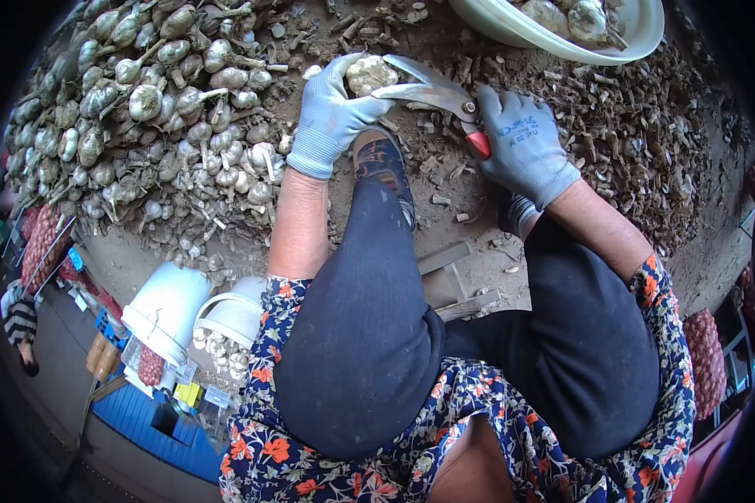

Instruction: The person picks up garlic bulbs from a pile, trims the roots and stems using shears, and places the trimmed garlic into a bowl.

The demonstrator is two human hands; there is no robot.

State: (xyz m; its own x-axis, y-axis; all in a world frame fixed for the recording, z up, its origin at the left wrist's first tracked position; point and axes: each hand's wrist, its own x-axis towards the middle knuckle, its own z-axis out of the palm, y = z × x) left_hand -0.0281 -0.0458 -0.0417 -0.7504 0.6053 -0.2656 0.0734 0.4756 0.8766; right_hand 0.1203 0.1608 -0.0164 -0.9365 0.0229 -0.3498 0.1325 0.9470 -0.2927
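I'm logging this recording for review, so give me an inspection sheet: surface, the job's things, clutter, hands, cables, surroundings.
Surface: dirt ground, littered around the feet.
Job's things: garlic bulb between the open blades of red-handled shears; garlic heap at left; pale tub holding bulbs.
Clutter: cut stems piled at right.
Hands: both gloved; left hand holds the bulb, right hand the shears.
Cables: nothing seen.
Surroundings: white bucket, net sack, another person at far left.
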